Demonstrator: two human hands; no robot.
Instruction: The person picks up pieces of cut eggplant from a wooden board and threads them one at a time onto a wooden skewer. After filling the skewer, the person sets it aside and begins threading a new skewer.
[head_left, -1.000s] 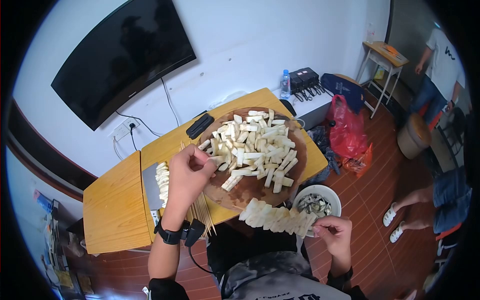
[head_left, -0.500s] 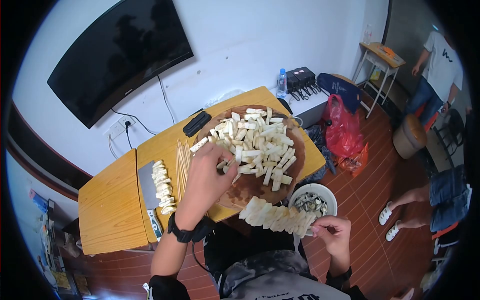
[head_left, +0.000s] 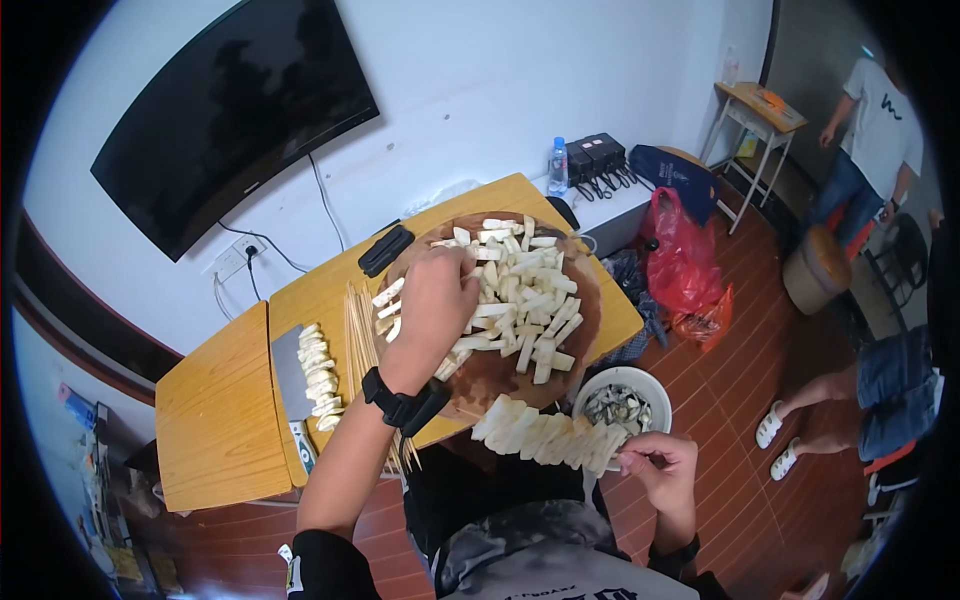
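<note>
My right hand (head_left: 665, 468) pinches the end of a skewer threaded with a tight row of pale vegetable pieces (head_left: 545, 435), perhaps peeled eggplant, held tilted in front of my lap. My left hand (head_left: 438, 292) is over the left part of a heap of pale cut vegetable strips (head_left: 530, 290). Its fingers curl down among them; the fingertips are hidden, so what they grip does not show. Under the heap lies a round brown wooden board (head_left: 480, 385). Left of it is a bundle of thin wooden skewers (head_left: 356, 330).
A knife (head_left: 300, 440) carries a filled skewer (head_left: 318, 375) on the wooden table (head_left: 215, 410). A black case (head_left: 386, 250) sits behind the board. A white bucket of peelings (head_left: 664, 400) stands on the floor near red plastic bags (head_left: 685, 255). Other people are at the right.
My left hand has moved up and away, farther over the heap, and its fingers now point down into the strips. My right hand keeps the filled skewer in nearly the same place.
</note>
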